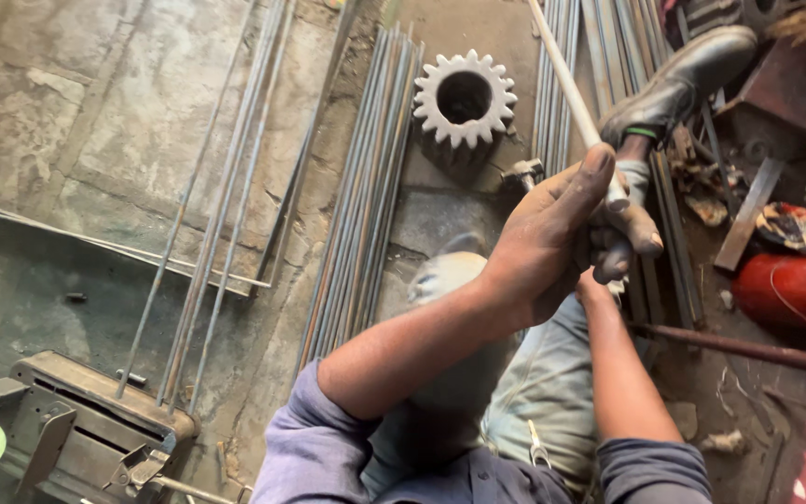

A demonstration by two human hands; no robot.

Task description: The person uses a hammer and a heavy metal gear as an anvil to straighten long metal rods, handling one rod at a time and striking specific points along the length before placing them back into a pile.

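Two hands, one pale rod, one toothed gear.

The left hand and right hand are both wrapped tight round the smooth round rod, held up over the knees. Beyond lie one grey gear, bundled thin steel bars, one red cylinder.

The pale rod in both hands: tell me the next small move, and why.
Probably slide the pale rod a little further through the grip before doing anything else. The left hand and right hand are bunched together around its near end, so most of its length sticks out unsupported over the steel rods and the gear.
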